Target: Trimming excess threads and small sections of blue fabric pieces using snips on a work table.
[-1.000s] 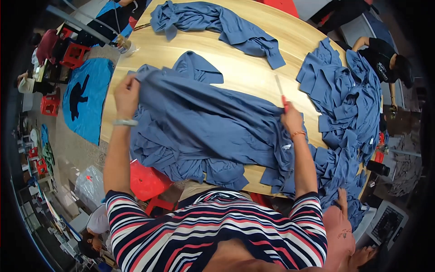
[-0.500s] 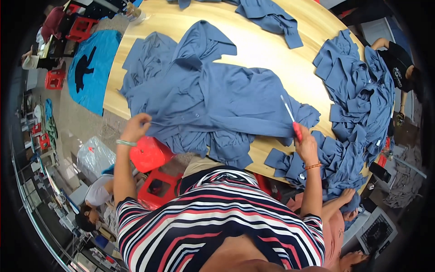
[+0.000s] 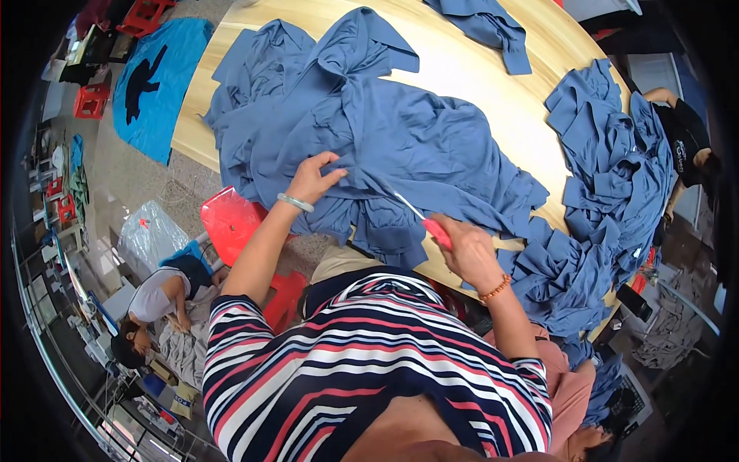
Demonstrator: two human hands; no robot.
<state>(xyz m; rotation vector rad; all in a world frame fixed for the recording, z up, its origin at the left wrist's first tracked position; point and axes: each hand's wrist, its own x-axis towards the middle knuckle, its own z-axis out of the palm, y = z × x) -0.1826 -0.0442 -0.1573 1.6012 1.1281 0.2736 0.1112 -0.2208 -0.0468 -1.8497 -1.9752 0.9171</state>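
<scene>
A blue-grey shirt (image 3: 419,127) lies crumpled over other cloth of the same colour at the table's near side. My left hand (image 3: 312,182) is closed with thumb and forefinger pinching a bit of the shirt. In my right hand (image 3: 471,252) is a slim tool (image 3: 436,232) with a pinkish-red handle and a thin metal shaft; whether it is scissors or something else does not show. Its tip points up and left and reaches the cloth near my left fingers, where the end is hard to make out.
A large heap of blue-grey garments (image 3: 608,169) covers the table's right side. Another garment (image 3: 489,31) lies at the far edge of the wooden table (image 3: 462,65). A red stool (image 3: 229,223) stands at the near left. People sit or stand left and right.
My left hand has moved right and away from me onto the cloth. My right hand has brought the red-handled tool left, toward it. The shirt's near edge has been drawn up and bunched.
</scene>
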